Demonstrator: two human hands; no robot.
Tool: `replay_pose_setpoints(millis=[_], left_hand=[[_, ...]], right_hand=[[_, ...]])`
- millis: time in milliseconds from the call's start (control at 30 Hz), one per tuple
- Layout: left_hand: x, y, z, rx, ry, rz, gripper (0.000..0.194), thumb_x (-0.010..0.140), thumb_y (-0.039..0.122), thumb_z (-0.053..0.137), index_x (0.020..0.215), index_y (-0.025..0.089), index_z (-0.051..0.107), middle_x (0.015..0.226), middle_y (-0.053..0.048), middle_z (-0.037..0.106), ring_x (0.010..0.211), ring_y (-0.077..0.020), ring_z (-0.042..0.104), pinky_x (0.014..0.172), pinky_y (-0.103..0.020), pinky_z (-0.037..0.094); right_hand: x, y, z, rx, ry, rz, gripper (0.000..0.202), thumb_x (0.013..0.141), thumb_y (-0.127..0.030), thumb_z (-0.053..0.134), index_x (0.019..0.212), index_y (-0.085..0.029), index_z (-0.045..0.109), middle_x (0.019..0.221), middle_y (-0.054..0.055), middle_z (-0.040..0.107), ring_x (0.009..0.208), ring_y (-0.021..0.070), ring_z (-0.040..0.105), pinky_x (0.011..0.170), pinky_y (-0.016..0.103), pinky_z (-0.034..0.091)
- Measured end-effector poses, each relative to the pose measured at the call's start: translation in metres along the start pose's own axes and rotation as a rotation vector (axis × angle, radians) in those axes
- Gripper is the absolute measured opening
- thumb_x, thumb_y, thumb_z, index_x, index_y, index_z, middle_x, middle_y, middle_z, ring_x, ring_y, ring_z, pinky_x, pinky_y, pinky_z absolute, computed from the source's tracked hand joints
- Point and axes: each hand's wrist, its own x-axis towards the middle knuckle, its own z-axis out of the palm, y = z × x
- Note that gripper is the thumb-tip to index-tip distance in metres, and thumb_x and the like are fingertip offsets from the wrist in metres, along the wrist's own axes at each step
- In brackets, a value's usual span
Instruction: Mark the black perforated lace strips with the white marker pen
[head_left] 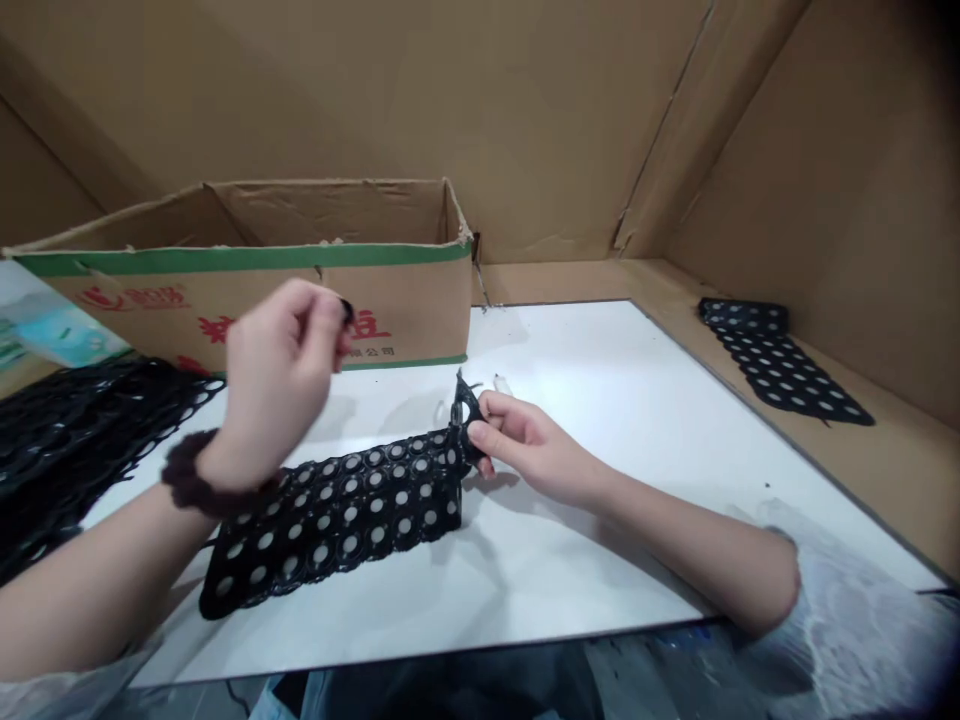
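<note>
A black sheet full of round holes (367, 510) lies slanted across the white tabletop, its right end lifted and folded. My right hand (529, 445) pinches that raised end between thumb and fingers. My left hand (281, 375), with a dark band round the wrist, is closed in the air above the sheet's left half. A small black scrap (347, 312) shows at its fingertips, too small to name more exactly. Part of the sheet's left end is hidden behind the left wrist.
An open cardboard box (420, 300) with a green rim stands at the back left. Black lattice-like sheets (82, 430) are heaped at the left. Another holed black sheet (787, 370) lies on the cardboard at the right. Cardboard walls (555, 130) enclose the white tabletop (600, 370).
</note>
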Motion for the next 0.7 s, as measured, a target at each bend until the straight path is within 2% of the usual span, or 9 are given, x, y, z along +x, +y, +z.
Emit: replay_pose_setpoints(millis=[67,167,233,300,400,533,700], left_hand=[[-0.014,0.009,0.002,0.159,-0.071,0.179,0.014,0.085,0.025,0.044,0.08,0.016,0.054,0.064,0.002,0.056,0.054,-0.0085,0.05,0.054,-0.021,0.038],[-0.042,0.022,0.01,0.261,-0.154,0.47,0.009,0.082,0.02,0.046,0.087,0.017,0.054,0.072,0.0,0.059,0.063,-0.0113,0.054,0.06,-0.022,0.04],[-0.056,0.025,0.016,0.259,-0.215,0.554,0.011,0.082,0.018,0.046,0.09,0.017,0.054,0.076,-0.001,0.059,0.068,-0.0127,0.055,0.063,-0.023,0.041],[-0.063,0.027,0.02,0.22,-0.294,0.521,0.012,0.083,0.018,0.045,0.092,0.018,0.053,0.078,-0.002,0.059,0.069,-0.0124,0.055,0.064,-0.023,0.041],[-0.065,0.03,0.021,0.1,-0.421,0.355,0.013,0.086,0.019,0.039,0.089,0.017,0.052,0.076,-0.001,0.057,0.066,-0.0105,0.053,0.062,-0.022,0.041],[-0.058,0.037,0.018,-0.087,-0.597,0.14,0.016,0.088,0.023,0.036,0.082,0.018,0.049,0.073,0.0,0.056,0.064,-0.0103,0.052,0.06,-0.022,0.041],[-0.051,0.038,0.017,-0.345,-0.708,-0.061,0.013,0.084,0.031,0.044,0.083,0.019,0.048,0.076,0.0,0.061,0.068,-0.0126,0.056,0.062,-0.025,0.044]], right_hand=[[0.0,0.0,0.002,0.032,-0.017,0.01,0.025,0.08,-0.033,0.052,0.068,-0.018,0.037,0.052,-0.006,0.048,0.048,0.0049,0.048,0.046,0.018,0.036],[0.0,-0.001,0.005,0.066,-0.049,0.013,0.028,0.078,-0.035,0.054,0.064,-0.018,0.036,0.048,-0.006,0.051,0.044,0.0048,0.047,0.043,0.018,0.035],[0.0,0.0,0.005,0.065,-0.065,0.022,0.031,0.079,-0.037,0.053,0.062,-0.018,0.036,0.045,-0.006,0.051,0.041,0.005,0.047,0.042,0.017,0.034],[-0.001,0.0,0.006,0.057,-0.066,0.033,0.032,0.078,-0.038,0.053,0.06,-0.017,0.036,0.042,-0.006,0.05,0.039,0.0049,0.046,0.04,0.017,0.032],[-0.003,0.002,0.006,0.05,-0.048,0.03,0.032,0.078,-0.038,0.054,0.06,-0.017,0.038,0.042,-0.006,0.05,0.037,0.0044,0.044,0.038,0.016,0.03],[-0.004,0.002,0.006,0.082,-0.043,0.027,0.028,0.081,-0.037,0.05,0.064,-0.015,0.043,0.05,-0.003,0.057,0.042,0.006,0.052,0.043,0.018,0.039],[-0.005,0.001,0.007,0.071,-0.003,-0.014,0.025,0.082,-0.034,0.049,0.066,-0.015,0.045,0.056,-0.001,0.058,0.047,0.0062,0.053,0.044,0.018,0.039]])
